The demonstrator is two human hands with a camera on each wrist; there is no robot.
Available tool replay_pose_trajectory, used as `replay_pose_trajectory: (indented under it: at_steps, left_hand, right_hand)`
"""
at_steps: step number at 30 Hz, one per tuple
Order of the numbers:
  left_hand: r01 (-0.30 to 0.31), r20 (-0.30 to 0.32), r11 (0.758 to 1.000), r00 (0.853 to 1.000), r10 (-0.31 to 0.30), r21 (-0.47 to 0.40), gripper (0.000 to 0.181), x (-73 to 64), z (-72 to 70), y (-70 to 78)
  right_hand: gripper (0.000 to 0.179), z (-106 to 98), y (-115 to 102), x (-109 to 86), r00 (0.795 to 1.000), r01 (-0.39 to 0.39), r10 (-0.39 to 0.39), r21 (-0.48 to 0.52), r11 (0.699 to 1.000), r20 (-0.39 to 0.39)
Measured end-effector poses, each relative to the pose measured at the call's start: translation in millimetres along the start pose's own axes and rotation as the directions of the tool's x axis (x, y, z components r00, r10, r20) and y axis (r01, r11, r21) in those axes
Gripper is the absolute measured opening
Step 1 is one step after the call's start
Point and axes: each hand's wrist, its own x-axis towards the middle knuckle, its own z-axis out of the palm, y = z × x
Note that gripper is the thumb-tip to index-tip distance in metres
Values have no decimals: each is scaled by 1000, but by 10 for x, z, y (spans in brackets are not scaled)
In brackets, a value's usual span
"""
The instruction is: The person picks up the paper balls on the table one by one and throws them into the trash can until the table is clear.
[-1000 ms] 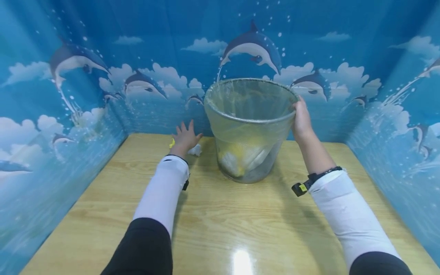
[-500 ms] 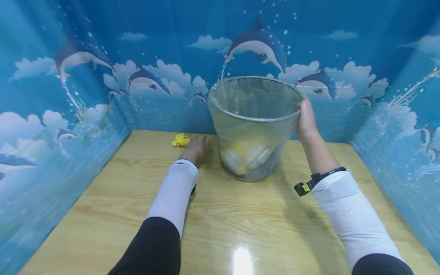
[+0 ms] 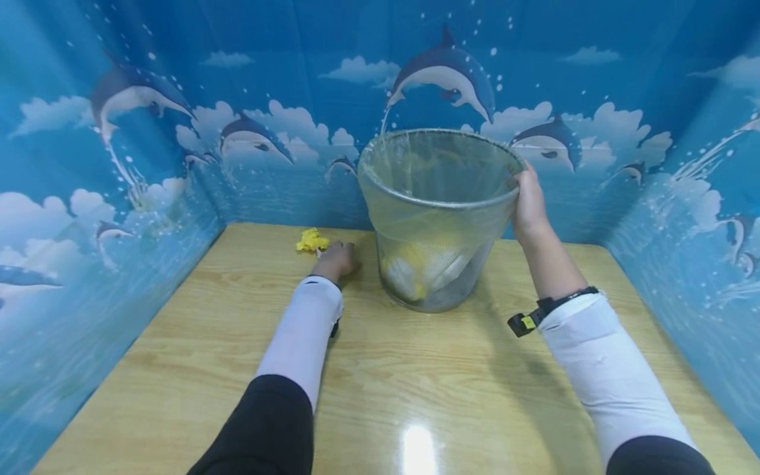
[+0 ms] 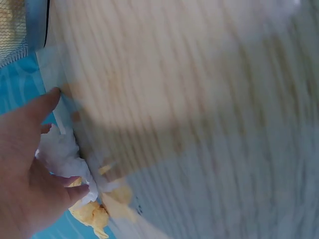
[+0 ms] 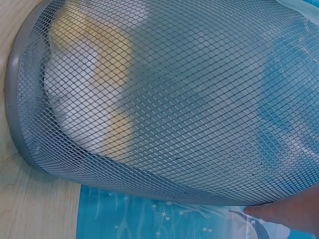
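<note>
My left hand (image 3: 336,259) is low at the back of the table, left of a mesh wastebasket (image 3: 427,264). In the left wrist view its fingers curl round a crumpled white paper (image 4: 62,152), while the thumb stands apart from it. Beside that hand lies a crumpled yellow paper (image 3: 311,240). My right hand (image 3: 530,203) grips the wastebasket's rim on the right side. The wastebasket stands upright with a clear liner over its rim. White and yellow crumpled pieces (image 5: 79,84) show through its mesh near the bottom.
A wooden table (image 3: 386,369) extends toward me in front of the wastebasket. Blue dolphin-printed curtains (image 3: 285,79) enclose it at the back and both sides.
My left hand has moved right and down from over the papers, uncovering the yellow one, and its fingers have curled round the white one. The right hand keeps its grip on the wastebasket.
</note>
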Motion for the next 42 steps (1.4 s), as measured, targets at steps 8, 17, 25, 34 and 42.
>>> replay_pose_trajectory:
  at_steps: [8,17,25,34,42]
  left_hand:
    - [23,8,999,1000,-23,37,54,21,6,-49]
    - [4,-9,998,1000,-3,56,51,68,34,-62]
    - [-12,-38,997,999,15,71,49,72,21,-66]
    - [-42,18,996,999,41,84,48,411,84,-364]
    - [-58,-3,997,998,58,60,42,832,309,-705]
  right_hand:
    - [65,-10,-2,4,1000,-9,9,-7,1000,-2]
    - [66,-22,10,11,1000,22,-22,10,1000,-7]
    - [66,-31,-4,0,1000,18,-18,6,1000,-16]
    - [65,-14,-24,-7,1000,-1,1,-30,1000,-4]
    - [65,-18,-12,-8,1000,-4,4,-28,1000,-2]
